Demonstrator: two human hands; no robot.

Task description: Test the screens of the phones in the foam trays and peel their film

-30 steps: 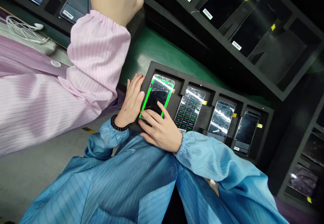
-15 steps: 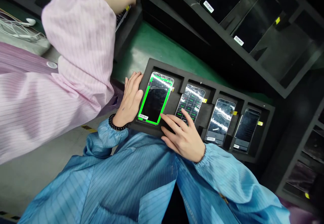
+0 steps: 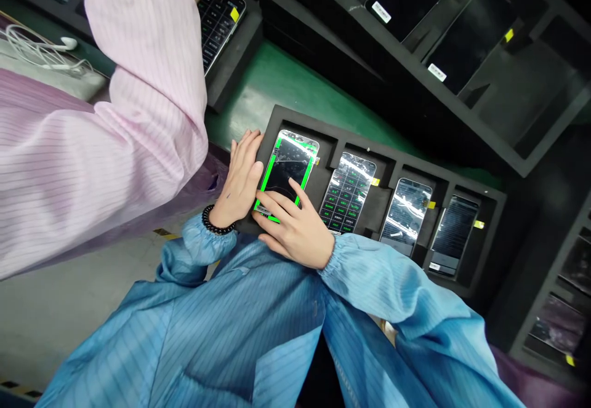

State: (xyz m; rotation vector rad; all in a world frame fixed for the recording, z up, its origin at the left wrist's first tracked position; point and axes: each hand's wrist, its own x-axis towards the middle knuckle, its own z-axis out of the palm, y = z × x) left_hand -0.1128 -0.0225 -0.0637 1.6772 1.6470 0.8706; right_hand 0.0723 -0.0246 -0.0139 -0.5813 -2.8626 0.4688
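A black foam tray lies before me with several smartphones set in its slots. Against its left end rests my left hand, open, fingers stretched along the edge. My right hand is open over the lower part of the leftmost smartphone, whose dark screen has a green border. Its thumb and fingers are spread and hold nothing; whether a fingertip touches the glass I cannot tell. Beside it, the second smartphone shows a grid of green-lettered buttons. Two more phones, a third and a fourth, show grey-dark screens.
A co-worker's pink sleeve reaches across at left, near another phone in a tray. White earphones lie at far left. A larger tray of phones stands at upper right on the green surface.
My right hand has moved left, from between the first two phones onto the first one's lower part. A dark curve now shows on that screen. The co-worker's hand has moved up, uncovering a phone.
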